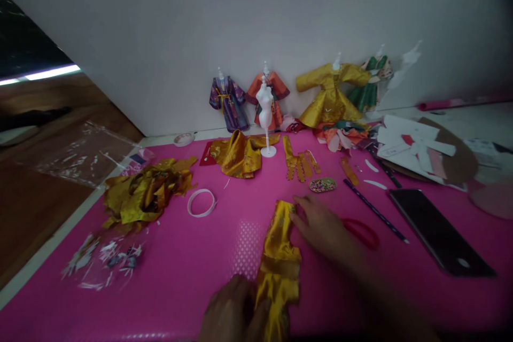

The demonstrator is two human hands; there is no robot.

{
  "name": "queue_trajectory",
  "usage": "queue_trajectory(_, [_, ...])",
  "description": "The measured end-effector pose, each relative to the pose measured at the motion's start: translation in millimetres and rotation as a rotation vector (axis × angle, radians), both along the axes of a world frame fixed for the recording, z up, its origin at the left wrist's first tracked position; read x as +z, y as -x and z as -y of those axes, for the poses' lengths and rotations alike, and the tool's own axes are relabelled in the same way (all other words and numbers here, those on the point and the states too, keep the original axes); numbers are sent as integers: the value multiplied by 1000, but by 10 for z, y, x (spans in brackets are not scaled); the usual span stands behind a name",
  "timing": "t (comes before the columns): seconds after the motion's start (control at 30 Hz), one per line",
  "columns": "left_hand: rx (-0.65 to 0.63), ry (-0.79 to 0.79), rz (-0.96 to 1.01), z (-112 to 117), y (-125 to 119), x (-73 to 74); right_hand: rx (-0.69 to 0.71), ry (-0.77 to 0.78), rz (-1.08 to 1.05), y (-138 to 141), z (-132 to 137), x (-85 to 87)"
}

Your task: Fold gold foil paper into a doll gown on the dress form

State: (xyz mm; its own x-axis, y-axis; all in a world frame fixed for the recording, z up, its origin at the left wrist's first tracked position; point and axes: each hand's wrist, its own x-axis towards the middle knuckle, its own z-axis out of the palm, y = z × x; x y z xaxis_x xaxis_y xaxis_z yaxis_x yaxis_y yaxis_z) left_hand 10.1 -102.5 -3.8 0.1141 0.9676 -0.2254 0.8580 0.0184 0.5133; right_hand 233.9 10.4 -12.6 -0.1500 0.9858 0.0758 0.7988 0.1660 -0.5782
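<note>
A long piece of shiny gold fabric (282, 243) lies on the pink table, running towards the front edge. At its lower left edge my left hand (232, 310) is closed, with the thumb over the cloth and the fingers bent; their tips are partly hidden. My right hand (320, 224) rests at the upper right edge of the fabric, thumb and forefinger apart, fingertips touching it. Past the right hand lie a red loop (363, 232) and a dark patterned pencil (377, 211). An oval case of coloured pins (323, 185) sits just beyond the fabric.
Gold scraps (148, 192), a white tape ring (201, 203) and a clear bag (106, 262) are at left. A bare white mannequin (265, 104) stands behind, with dressed doll figures (228, 101) by the wall. At right lie a black phone-like slab (438, 230) and paper pieces (412, 144).
</note>
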Motion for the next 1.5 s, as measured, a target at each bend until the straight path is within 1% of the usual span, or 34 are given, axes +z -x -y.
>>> queue_trajectory(0.1, [36, 61, 19, -29, 16, 22, 35, 16, 4, 58, -64, 1])
queue_trajectory(0.17, [55, 126, 49, -47, 51, 46, 48, 17, -6, 32, -35, 14])
queue_trajectory(0.23, [84, 168, 102, -82, 103, 84, 44, 15, -18, -43, 48, 52])
queue_trajectory(0.3, [107, 144, 154, -154, 166, 140, 27, 20, -25, -149, 169, 102])
queue_trajectory(0.33, [103, 107, 163, -209, 198, 172, 13, 23, -27, -207, 236, 122])
queue_trajectory(0.37, [75, 78, 170, -273, 225, 205, -4, 27, -30, -264, 304, 132])
queue_trajectory(0.4, [11, 70, 170, -345, 246, 235, -44, 12, -43, -318, 369, 131])
queue_trajectory(0.47, [-97, 34, 65, -485, 259, 272, -77, 23, -45, -413, 487, 88])
queue_trajectory(0.53, [-158, -74, -54, -574, 231, 264, -93, -1, 1, -481, 591, 10])
queue_trajectory(0.57, [-178, -143, -85, -588, 207, 243, -107, -50, 34, -499, 639, -33])
queue_trajectory(0.63, [-219, -299, -95, -552, 149, 175, -125, -214, 87, -493, 727, -108])
queue_trajectory(0.7, [-291, -456, -75, -459, 95, 95, -41, -367, 73, -418, 797, -165])
queue_trajectory(0.73, [-333, -532, -76, -406, 72, 55, 46, -400, 51, -357, 821, -190])
queue_trajectory(0.8, [-398, -643, -134, -315, 36, -23, 175, -419, 13, -212, 844, -236])
queue_trajectory(0.83, [-419, -680, -184, -281, 22, -62, 227, -433, 27, -138, 845, -258])
queue_trajectory(0.9, [-467, -709, -292, -241, 6, -140, 289, -448, 93, -16, 834, -290])
queue_trajectory(1.03, [-570, -681, -429, -217, 7, -279, 419, -423, 217, 90, 812, -281])
queue_trajectory(1.13, [-603, -599, -464, -213, 24, -334, 453, -395, 272, 106, 812, -256])
queue_trajectory(1.23, [-627, -521, -448, -216, 53, -340, 459, -364, 309, 126, 820, -268])
queue_trajectory(1.37, [-665, -487, -423, -230, 104, -323, 460, -333, 339, 163, 832, -302])
queue_trajectory(1.5, [-705, -397, -410, -258, 133, -298, 454, -344, 340, 205, 847, -313])
